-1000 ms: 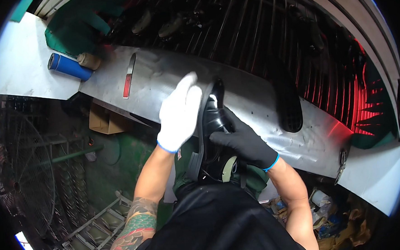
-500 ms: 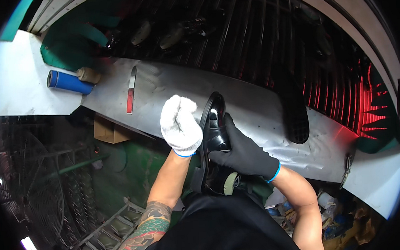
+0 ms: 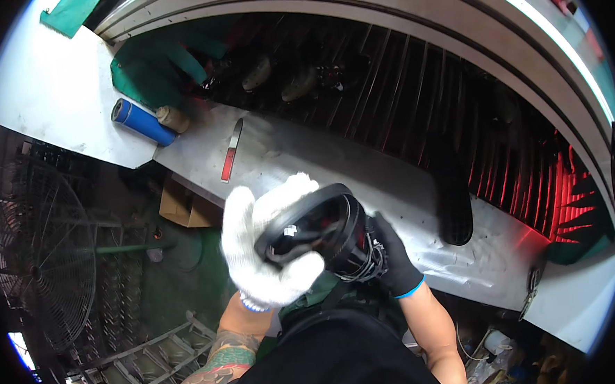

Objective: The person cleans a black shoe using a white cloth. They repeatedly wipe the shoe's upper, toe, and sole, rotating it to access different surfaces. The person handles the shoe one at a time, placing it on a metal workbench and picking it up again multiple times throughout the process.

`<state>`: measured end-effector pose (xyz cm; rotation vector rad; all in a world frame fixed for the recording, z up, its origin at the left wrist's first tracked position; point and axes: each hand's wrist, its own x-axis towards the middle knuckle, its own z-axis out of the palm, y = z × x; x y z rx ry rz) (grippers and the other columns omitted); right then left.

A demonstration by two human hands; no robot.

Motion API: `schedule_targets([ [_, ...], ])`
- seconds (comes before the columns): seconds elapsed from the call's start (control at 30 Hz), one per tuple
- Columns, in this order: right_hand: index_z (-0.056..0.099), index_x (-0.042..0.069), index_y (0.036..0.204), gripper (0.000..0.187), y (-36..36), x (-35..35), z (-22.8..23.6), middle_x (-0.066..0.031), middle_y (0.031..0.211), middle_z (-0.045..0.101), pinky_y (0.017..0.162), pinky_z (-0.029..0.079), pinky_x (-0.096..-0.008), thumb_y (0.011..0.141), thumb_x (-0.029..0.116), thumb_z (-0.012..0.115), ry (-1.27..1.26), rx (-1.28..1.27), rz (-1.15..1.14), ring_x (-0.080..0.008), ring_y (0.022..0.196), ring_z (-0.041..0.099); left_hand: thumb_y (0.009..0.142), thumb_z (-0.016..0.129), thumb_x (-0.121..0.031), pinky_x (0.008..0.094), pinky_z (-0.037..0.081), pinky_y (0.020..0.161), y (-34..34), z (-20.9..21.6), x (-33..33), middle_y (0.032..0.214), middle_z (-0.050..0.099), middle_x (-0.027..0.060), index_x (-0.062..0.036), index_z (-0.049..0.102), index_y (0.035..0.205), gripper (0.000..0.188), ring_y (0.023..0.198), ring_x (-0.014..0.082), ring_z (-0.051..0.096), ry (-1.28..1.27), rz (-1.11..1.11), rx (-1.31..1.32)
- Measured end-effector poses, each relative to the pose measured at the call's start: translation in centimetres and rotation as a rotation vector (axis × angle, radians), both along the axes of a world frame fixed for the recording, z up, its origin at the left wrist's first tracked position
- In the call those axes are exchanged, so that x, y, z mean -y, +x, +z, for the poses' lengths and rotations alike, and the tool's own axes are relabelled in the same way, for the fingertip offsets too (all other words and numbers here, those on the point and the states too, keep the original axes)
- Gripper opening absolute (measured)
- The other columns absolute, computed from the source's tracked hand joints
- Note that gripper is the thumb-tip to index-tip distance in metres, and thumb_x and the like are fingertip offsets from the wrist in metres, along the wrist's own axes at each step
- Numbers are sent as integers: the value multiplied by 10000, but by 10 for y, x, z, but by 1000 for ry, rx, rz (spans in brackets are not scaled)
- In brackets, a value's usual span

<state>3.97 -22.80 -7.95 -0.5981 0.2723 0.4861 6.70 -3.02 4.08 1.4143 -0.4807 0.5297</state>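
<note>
Black, glossy shoe (image 3: 352, 249), hand-held.
My white-knit-gloved left hand (image 3: 250, 264) grips it, half-curled; my black-gloved right hand (image 3: 394, 260) touches it, finger closure hidden.

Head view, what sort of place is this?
Probably a shoe workshop or factory. What looks like a black shoe, blurred, is in hand; dark, shoe-like shapes lie on the bars, lit red toward the right; and a knife lies on the metal ledge.

White left glove (image 3: 251, 247), black right glove (image 3: 396, 264), black shoe (image 3: 352, 249), blue roll (image 3: 139, 121)
</note>
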Motion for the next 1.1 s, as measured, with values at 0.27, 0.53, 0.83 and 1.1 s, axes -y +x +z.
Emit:
schedule_targets([
  [0.27, 591, 20, 1397, 398, 50, 69, -9, -95, 1278, 707, 1043, 575, -382, 1002, 44, 635, 86, 38, -477, -214, 1154, 706, 761, 907, -112, 404, 593, 869, -29, -84, -29, 1134, 737, 203, 31, 546, 1480, 818, 1019, 326, 726, 960, 10, -237],
  [0.53, 479, 3, 1533, 902, 53, 31, 84, -125, 1279, 704, 971, 590, -344, 727, -34, 885, -542, 443, -194, -201, 1109, 706, 810, 917, -296, 406, 544, 1038, 17, -47, -16, 1533, 545, 201, 34, 265, 1647, 1111, 1156, 262, 702, 483, -285, -508],
  [0.83, 407, 40, 1543, 1145, 52, 12, 81, -141, 1440, 581, 1093, 535, -392, 602, 152, 1048, -693, 698, -213, -229, 1284, 616, 933, 815, -421, 405, 528, 1106, 53, -31, 34, 1399, 634, 201, -20, 411, 1543, 834, 1279, 259, 638, -409, -402, -464],
  [1.1, 422, 42, 1505, 1024, 50, 24, 65, -133, 1354, 632, 1045, 579, -386, 671, 121, 1011, -702, 631, -302, -222, 1208, 657, 1021, 669, -479, 468, 561, 1036, 59, -46, 50, 1414, 599, 207, -95, 416, 1579, 723, 1207, 293, 640, -811, -441, -602],
])
